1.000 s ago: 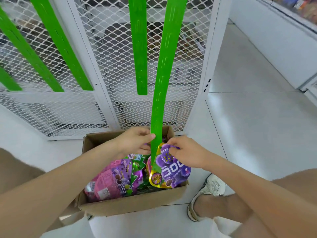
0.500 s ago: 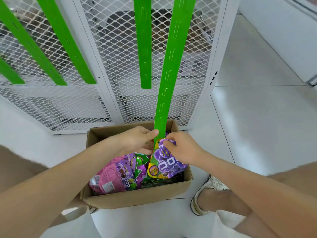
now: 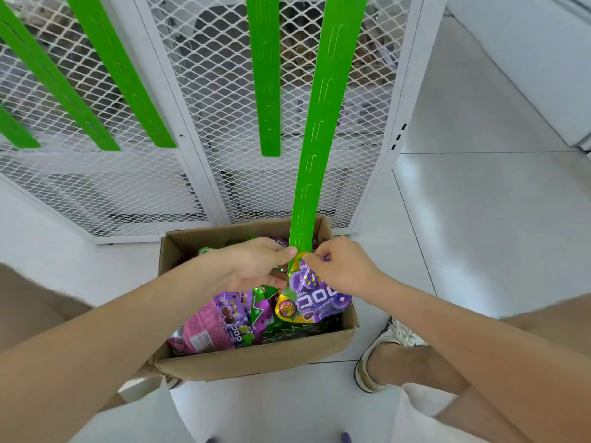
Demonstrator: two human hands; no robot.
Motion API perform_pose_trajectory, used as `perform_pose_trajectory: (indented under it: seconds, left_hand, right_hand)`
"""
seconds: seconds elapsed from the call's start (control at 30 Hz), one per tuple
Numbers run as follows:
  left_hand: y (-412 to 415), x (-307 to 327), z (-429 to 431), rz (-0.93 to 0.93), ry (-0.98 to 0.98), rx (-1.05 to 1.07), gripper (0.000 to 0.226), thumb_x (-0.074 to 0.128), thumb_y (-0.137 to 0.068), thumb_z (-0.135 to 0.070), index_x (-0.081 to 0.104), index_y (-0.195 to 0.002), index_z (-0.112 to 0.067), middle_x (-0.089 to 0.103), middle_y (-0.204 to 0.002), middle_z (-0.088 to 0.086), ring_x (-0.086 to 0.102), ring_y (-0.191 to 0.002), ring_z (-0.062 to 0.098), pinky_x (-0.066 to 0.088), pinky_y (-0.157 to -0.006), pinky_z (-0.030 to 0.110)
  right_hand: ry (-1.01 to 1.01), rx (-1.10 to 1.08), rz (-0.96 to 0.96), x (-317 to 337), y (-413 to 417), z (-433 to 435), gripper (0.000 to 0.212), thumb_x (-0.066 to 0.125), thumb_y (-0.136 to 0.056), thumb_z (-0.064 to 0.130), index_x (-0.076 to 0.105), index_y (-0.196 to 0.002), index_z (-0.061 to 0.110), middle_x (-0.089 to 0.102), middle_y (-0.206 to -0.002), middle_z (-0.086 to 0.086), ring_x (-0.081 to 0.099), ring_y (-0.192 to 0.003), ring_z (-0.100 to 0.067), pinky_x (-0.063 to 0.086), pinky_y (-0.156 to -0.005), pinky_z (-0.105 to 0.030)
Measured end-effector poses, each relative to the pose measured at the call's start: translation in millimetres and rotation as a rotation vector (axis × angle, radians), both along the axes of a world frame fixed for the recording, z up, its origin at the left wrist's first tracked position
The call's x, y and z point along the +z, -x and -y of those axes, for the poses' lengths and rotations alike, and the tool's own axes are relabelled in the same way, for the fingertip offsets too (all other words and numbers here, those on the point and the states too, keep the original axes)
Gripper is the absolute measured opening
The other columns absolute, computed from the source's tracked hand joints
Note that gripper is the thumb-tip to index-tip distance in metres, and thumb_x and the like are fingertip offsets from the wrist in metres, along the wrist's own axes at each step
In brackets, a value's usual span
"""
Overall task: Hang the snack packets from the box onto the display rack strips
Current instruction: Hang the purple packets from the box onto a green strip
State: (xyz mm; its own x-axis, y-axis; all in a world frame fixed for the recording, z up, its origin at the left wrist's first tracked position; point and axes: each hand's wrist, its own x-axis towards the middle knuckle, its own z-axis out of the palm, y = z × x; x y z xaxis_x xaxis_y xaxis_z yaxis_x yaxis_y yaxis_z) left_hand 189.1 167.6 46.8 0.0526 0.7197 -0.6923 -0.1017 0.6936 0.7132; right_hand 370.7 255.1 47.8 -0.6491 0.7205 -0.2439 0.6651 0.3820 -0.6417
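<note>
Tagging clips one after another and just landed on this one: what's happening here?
A person works over a cardboard box of snack packets on the floor, in front of a white mesh rack. The left hand pinches the lower end of the long green strip, while the right hand pinches the top of a purple packet at that end, apparently fitting it on. Whether it is hooked yet cannot be told. The other strips hang bare, and more packets lie in the box.

A purple snack packet (image 3: 315, 298) stands upright, its top at the lower end of a long green strip (image 3: 316, 139), over the 3 o'clock side of an open cardboard box (image 3: 256, 362). More purple and green packets (image 3: 220, 324) lie heaped toward the box's 8 o'clock corner.
</note>
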Motion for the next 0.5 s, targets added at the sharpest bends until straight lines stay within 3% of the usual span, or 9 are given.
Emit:
perform_pose_trajectory:
  seconds: [0.2, 0.5]
  left_hand:
    - [-4.0, -3.4, 0.6, 0.089, -0.002, 0.11, 0.032, 0.053, -0.109, -0.019, 0.063, -0.125, 0.008, 0.07, -0.127, 0.015, 0.069, -0.118, 0.022, 0.058, -0.103, 0.037]
    - [-7.8, -9.5, 1.8, 0.027, -0.012, 0.176, 0.028, 0.059, -0.106, -0.016, 0.065, -0.121, 0.007, 0.05, -0.153, 0.021, 0.056, -0.133, 0.023, 0.063, -0.086, 0.027]
  right_hand:
    - [-0.008, -0.017, 0.012, -5.9, 2.3, -4.8, 0.052, 0.067, -0.096, 0.038, 0.067, -0.066, -0.004, 0.048, -0.054, -0.008, 0.041, -0.052, -0.016, 0.033, -0.048, -0.025]
    - [-0.026, 0.028, 0.005, -4.9, 4.7, -9.6, 0.048, 0.07, -0.093, 0.03, 0.063, -0.058, -0.003, 0.044, -0.048, -0.006, 0.036, -0.046, -0.013, 0.031, -0.044, -0.021]
